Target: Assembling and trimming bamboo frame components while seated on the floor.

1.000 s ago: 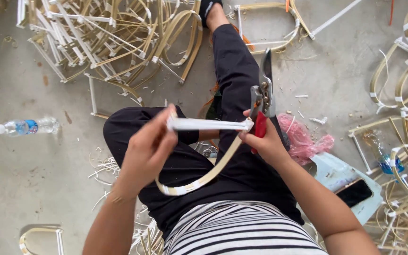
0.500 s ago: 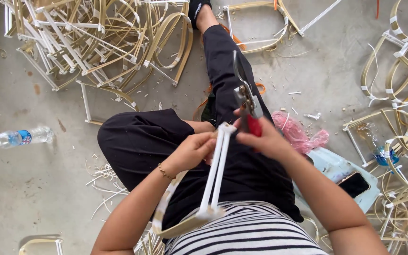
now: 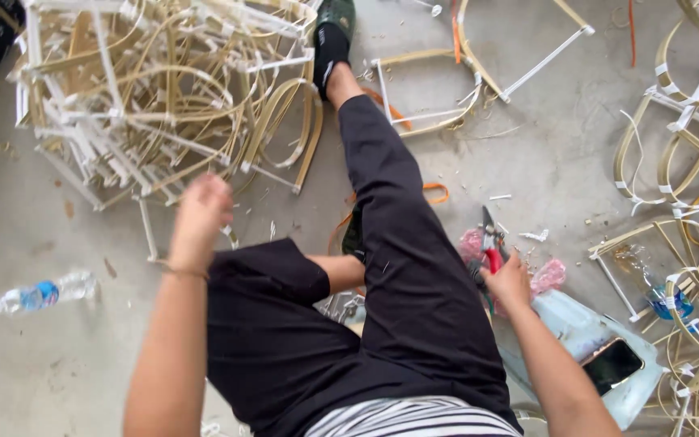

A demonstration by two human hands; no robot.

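Right hand point(image 3: 510, 283) closed around red-handled cutters point(image 3: 489, 247) beside the outstretched leg point(image 3: 390, 210); left hand point(image 3: 200, 214), blurred, grip indiscernible, raised near the pile of bamboo frames point(image 3: 155, 97) across that leg.

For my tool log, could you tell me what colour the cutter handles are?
Red, on the cutters under the right hand; head view.

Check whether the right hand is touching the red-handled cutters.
Touching. The head view shows the right hand closed on the red handles of the cutters, blades pointing away over the floor.
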